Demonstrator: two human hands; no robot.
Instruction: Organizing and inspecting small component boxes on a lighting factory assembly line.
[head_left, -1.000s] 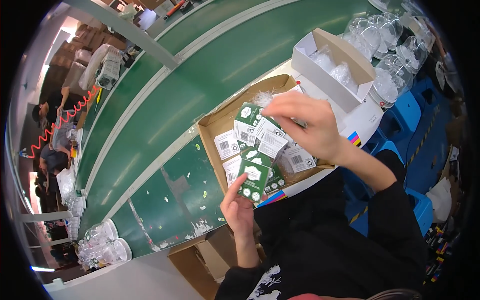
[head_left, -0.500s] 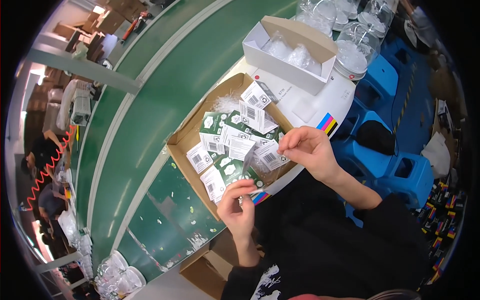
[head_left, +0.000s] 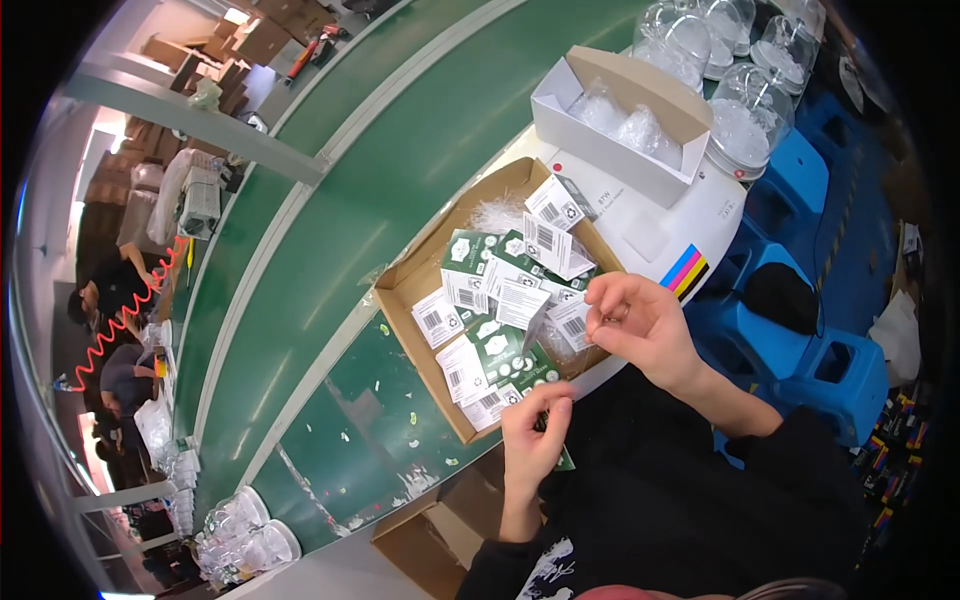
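Note:
My left hand (head_left: 536, 432) is curled at the near edge of a shallow cardboard tray (head_left: 420, 375). A dark green bit shows beside its fingers and palm, too hidden to name. My right hand (head_left: 648, 335) hovers over the tray's right edge, thumb and fingertips drawn together; what they pinch, if anything, is too small to make out. Inside the tray lie green printed cards (head_left: 500, 350) and white cards with barcodes (head_left: 437, 320), several of each. Shredded clear filler (head_left: 497, 215) fills the tray's far corner.
Beyond the tray stands an open white box (head_left: 615, 150) holding bubble-wrapped items. Clear domes on white bases (head_left: 742, 120) stand at the far right. Blue stools (head_left: 840, 375) are at the right. A green conveyor (head_left: 300, 240) curves past on the left, with people at work beyond it.
The whole view has shifted, so the tray and hands sit further right and lower. My left hand has curled tighter; the pale strip at its fingertips no longer shows, and a green bit appears beside it.

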